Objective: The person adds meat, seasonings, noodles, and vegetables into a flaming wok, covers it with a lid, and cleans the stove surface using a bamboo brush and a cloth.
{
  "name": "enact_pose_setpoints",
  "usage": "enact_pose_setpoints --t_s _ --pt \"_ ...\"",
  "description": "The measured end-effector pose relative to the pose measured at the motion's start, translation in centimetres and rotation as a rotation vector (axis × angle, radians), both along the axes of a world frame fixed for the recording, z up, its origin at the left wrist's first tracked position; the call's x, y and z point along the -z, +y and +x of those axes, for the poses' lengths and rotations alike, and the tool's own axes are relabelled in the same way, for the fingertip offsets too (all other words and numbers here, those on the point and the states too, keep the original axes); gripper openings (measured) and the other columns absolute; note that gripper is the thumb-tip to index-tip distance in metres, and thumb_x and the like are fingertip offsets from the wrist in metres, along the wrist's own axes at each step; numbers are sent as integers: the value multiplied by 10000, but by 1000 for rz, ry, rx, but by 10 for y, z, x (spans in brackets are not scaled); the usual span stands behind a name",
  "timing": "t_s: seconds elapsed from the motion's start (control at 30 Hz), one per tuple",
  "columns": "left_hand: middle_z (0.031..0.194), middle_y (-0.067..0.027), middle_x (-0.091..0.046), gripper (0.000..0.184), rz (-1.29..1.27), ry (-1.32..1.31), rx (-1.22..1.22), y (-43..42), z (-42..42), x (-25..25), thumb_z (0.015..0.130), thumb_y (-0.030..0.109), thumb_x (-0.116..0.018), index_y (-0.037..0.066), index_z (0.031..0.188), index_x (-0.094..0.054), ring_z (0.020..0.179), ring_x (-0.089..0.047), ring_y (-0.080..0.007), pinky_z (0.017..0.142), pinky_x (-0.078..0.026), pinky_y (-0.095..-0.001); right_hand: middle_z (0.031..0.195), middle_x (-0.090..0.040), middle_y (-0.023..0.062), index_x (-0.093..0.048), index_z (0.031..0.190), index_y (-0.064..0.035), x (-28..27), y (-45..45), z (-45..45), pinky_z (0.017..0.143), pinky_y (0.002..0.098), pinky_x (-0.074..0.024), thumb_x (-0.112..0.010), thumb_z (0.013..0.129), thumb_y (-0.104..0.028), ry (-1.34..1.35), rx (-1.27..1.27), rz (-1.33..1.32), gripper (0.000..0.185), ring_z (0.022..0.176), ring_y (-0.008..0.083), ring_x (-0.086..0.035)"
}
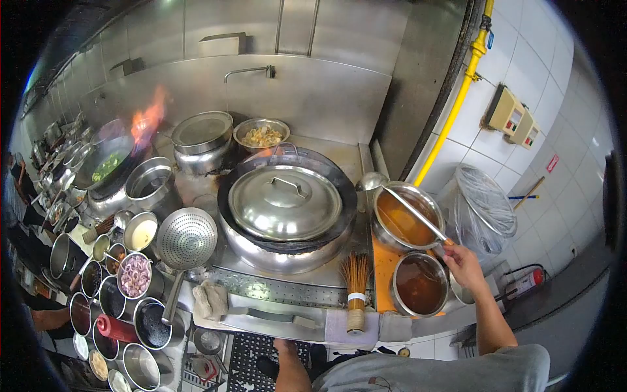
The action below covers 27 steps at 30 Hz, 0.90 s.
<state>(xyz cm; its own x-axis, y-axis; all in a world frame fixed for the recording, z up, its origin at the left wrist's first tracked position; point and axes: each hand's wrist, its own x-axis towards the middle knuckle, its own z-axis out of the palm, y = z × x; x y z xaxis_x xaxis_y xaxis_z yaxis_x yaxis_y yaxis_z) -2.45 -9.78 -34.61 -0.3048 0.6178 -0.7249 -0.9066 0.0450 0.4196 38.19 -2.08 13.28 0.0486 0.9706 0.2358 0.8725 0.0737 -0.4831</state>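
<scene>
Right grip [462,264] closed round the handle of the ladle [410,210], its bowl by the far left rim of the broth pot [385,240], near the bench's [317,277] right edge; a wrist tilt could drip any liquid outside; left grip [283,344], by the front edge, I cannot tell

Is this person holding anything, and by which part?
The right grip holds a metal ladle by the far end of its handle. Whether the left grip holds anything cannot be told.
</scene>
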Motion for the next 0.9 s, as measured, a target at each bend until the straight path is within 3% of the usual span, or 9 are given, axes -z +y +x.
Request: enact_pose_setpoints --t_s 0.27,0.37,0.47,0.53,0.57,0.63,0.7,0.77,0.9 --pt "1041 -121 -681 362 -9 -3 -4 -1 0 -10 912 264 -658 14 1170 -614 896 -682 -294 788 -575 -457 958 -695 157 -675 1127 19 -4 0 -3 714 315 -547 -682 884 -95 -17 19 -9 268 770 213 -676" --pt "1036 -121 -682 357 -20 -7 7 -3 0 -16 913 262 -657 12 1164 -615 892 -683 -291 782 -576 -453 1023 -672 182 -664 1148 17 1 4 6 797 359 -540 -701 871 -116 12 34 -42 309 879 278 -675" --pt "1032 -121 -683 351 -34 -14 18 -6 0 -26 914 260 -656 11 1159 -617 888 -684 -288 776 -577 -450 1116 -636 210 -617 1222 8 0 12 27 893 419 -506 -739 839 -170 -300 82 123 439 1021 369 -633" --pt "1019 -113 -682 365 21 -20 38 -10 1 -24 915 272 -647 0 1155 -612 852 -671 -261 737 -561 -429 1168 -608 230 -581 1260 3 13 19 60 930 451 -479 -759 817 -206 -409 147 -5 521 1085 413 -591" --pt "1005 -114 -684 375 -79 28 99 -14 -2 -21 907 273 -647 -2 1160 -608 840 -663 -260 730 -550 -423 1194 -594 240 -563 1279 1 21 28 80 949 468 -465 -768 806 -224 -466 162 -63 562 1117 436 -570" --pt "976 -114 -688 397 -290 115 209 -27 -16 -15 892 275 -647 -6 1169 -599 817 -648 -259 716 -528 -411 1103 -634 263 -546 1295 -26 47 43 116 893 484 -492 -787 766 -221 -469 164 -195 614 1049 438 -611" --pt "981 -217 -708 447 -438 538 543 -55 -47 70 852 321 -657 -77 1055 -669 846 -662 -322 781 -509 -427 1042 -654 273 -561 1269 -36 59 54 120 863 492 -502 -783 755 -201 -431 213 -305 584 1002 441 -632" --pt "1071 -276 -693 464 -546 881 622 -86 -71 6 850 342 -653 -85 1027 -690 934 -688 -374 815 -516 -433 996 -665 274 -594 1175 -33 73 61 132 826 494 -510 -763 752 -176 -442 180 -228 478 964 444 -645" --pt "1061 -277 -692 437 -687 831 715 -179 -145 53 873 384 -616 -7 1038 -720 1004 -676 -417 839 -520 -458 840 -658 253 -622 1029 15 64 71 114 751 488 -498 -703 766 -140 -385 114 -76 316 838 442 -645"
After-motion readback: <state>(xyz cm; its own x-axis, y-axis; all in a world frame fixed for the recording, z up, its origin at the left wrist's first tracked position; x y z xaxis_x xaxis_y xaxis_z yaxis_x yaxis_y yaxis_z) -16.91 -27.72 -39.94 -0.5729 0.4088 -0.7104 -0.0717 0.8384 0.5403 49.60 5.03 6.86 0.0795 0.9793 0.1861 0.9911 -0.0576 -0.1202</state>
